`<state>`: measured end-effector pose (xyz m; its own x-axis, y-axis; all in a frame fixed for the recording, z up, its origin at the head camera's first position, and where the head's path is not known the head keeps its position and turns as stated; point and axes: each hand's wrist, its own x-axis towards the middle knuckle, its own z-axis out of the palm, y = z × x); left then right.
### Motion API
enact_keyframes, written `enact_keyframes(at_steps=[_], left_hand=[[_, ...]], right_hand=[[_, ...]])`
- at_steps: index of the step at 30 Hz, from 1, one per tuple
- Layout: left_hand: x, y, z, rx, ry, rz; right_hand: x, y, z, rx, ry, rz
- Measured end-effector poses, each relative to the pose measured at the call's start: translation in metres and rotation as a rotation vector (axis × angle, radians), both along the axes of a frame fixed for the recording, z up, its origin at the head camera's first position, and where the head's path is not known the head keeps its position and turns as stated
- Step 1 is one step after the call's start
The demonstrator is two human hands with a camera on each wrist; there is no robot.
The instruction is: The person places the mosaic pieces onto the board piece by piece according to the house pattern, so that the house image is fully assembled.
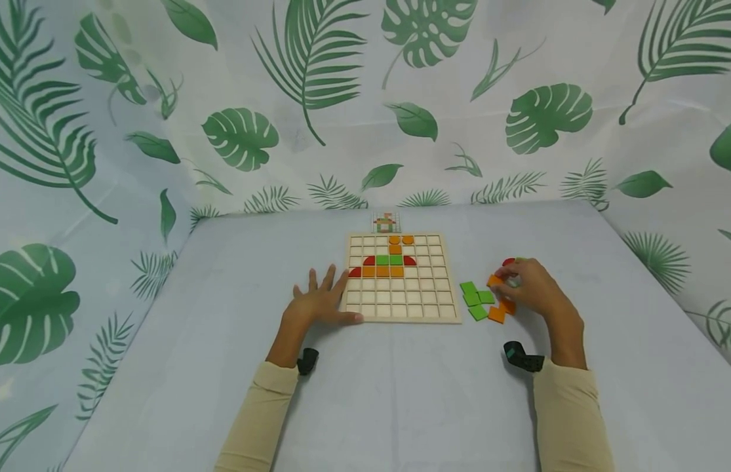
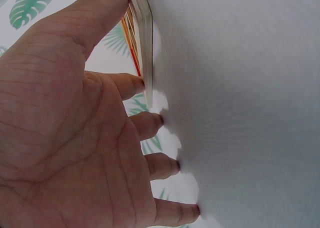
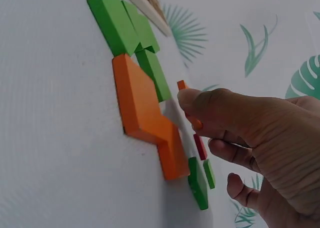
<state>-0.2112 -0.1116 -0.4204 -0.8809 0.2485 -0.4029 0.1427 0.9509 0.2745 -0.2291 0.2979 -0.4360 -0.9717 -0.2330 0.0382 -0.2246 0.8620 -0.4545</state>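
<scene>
A wooden grid board [image 1: 424, 295] lies on the table, with orange, green and red tiles filling some of its squares. My left hand [image 1: 319, 305] rests at the board's lower left corner, fingers spread, with thumb and index finger touching its edge [image 2: 145, 48]. To the right of the board, my right hand [image 1: 536, 288] pinches an orange tile [image 3: 195, 122] between thumb and fingers, just above the loose pieces. Beneath and beside it lie loose green tiles [image 1: 471, 296], orange tiles [image 1: 497, 315] and a red piece [image 1: 509, 261], partly hidden by the hand.
A small pattern card [image 1: 387, 223] with a coloured design sits behind the board's far edge. Leaf-printed cloth [image 1: 412, 124] hangs behind and at both sides of the white table [image 1: 365, 393]. Each wrist carries a black camera mount [image 1: 521, 357].
</scene>
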Motion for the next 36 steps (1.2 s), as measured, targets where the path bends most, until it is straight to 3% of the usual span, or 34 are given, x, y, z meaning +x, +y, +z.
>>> enact_keyframes(at_steps=[9,19,27,36], left_hand=[[-0.001,-0.002,0.001,-0.003,-0.002,0.010],[-0.003,-0.001,0.000,-0.006,-0.006,0.005],[-0.003,-0.001,-0.002,-0.012,-0.008,0.001],[-0.003,0.000,-0.004,-0.020,-0.010,-0.004]], right_hand=[[-0.008,-0.021,0.005,-0.049,0.076,0.066],[-0.023,-0.060,0.005,-0.043,0.027,0.144],[-0.035,-0.091,0.003,-0.045,0.082,0.230],[-0.041,-0.108,-0.002,-0.042,0.088,0.277]])
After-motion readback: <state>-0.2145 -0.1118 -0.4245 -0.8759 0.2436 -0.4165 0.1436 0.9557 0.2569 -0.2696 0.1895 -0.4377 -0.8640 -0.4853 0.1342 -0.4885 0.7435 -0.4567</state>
